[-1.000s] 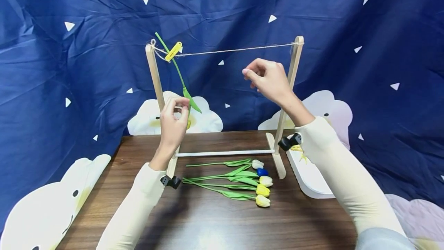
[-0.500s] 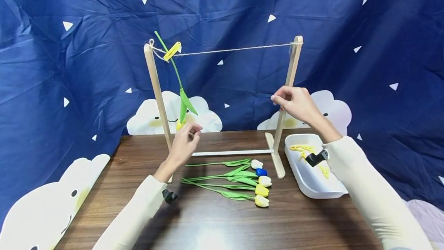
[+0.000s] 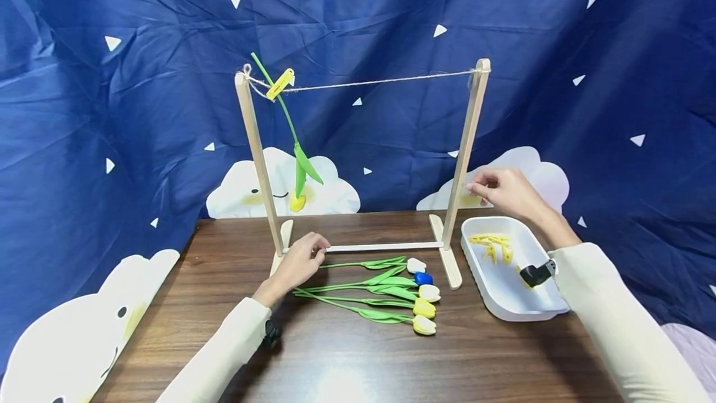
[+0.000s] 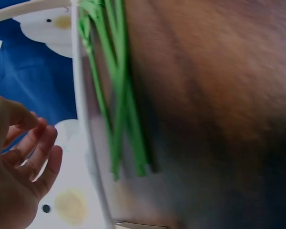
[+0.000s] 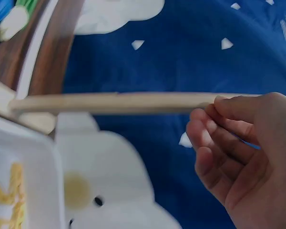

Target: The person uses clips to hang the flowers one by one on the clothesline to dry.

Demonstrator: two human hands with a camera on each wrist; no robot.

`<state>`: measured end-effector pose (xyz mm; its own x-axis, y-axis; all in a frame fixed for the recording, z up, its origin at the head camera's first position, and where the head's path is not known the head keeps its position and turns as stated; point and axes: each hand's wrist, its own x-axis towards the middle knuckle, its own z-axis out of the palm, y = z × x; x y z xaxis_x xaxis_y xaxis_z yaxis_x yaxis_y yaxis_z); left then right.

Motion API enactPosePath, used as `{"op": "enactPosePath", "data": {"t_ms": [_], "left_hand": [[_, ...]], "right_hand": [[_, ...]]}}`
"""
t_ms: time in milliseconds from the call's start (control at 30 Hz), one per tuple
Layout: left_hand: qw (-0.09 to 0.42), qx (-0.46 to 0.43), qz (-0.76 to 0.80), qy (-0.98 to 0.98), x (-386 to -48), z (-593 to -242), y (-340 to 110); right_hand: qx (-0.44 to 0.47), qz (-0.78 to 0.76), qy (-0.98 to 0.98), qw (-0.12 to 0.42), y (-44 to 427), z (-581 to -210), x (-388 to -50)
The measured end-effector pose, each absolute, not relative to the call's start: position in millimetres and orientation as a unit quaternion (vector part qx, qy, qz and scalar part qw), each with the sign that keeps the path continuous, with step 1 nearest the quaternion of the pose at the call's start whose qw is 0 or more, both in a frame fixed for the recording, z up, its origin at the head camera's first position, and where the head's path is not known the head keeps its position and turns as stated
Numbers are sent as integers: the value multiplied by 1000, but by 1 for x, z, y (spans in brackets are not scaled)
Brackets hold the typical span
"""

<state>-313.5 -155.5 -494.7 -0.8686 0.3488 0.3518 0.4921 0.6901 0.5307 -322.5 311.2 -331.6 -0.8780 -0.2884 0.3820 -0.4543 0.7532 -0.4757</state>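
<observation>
Head: on your head, facing forward and down; farthest off, spanning the rack [image 3: 386,246].
Left wrist: close, turned sideways, past your left hand [image 4: 12,183] to the stems [image 4: 119,86].
Right wrist: close, sideways, past your right hand [image 5: 257,174] to the post [image 5: 119,103].
Stems, shared: head and left wrist.
Tray [image 5: 43,171], shared: head and right wrist.

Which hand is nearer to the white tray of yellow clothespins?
Right. In the head view, the right hand appears above the far end of the white tray; the left hand is farther off, by the tulip stems.

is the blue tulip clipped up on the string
No, the blue tulip lies on the table, while a yellow tulip hangs from the string by a clip.
</observation>
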Motion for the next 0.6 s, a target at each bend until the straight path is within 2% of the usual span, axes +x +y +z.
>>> {"op": "enactPosePath", "data": {"t_ms": [300,600], "left_hand": [[99,-232,-233,-939,-311,-513,-166],[81,-248,-180,-948,-310,-523,-171]], "right_hand": [[165,199,-964,62,343,-377,-349],[163,192,-968,-1,356,-414,-366]]}}
